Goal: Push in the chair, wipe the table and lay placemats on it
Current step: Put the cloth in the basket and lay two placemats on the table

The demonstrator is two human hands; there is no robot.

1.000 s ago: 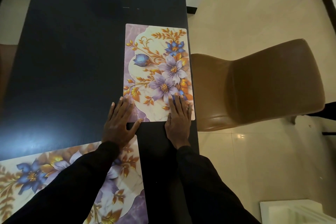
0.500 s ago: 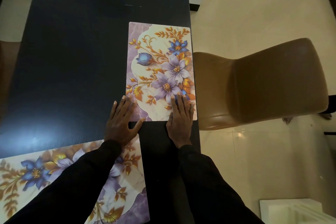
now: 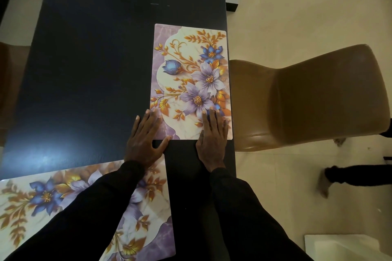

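A floral placemat point(image 3: 191, 70) lies flat along the right edge of the dark table point(image 3: 89, 59). My left hand point(image 3: 146, 140) lies flat with straight fingers on the mat's near left corner, partly on the table. My right hand point(image 3: 213, 135) presses flat on the mat's near right corner. A second floral placemat point(image 3: 53, 195) lies at the table's near left, partly under my left sleeve. A brown chair point(image 3: 307, 99) stands at the table's right side, its seat front touching or slightly under the table edge.
Another brown chair point(image 3: 8, 91) shows at the far left edge. A person's leg and foot point(image 3: 339, 178) stand on the tiled floor at the right. A white box point(image 3: 347, 248) sits at the bottom right.
Both hands stay flat on the mat's near corners. The view has shifted slightly, and a person's foot has come into sight at the right.
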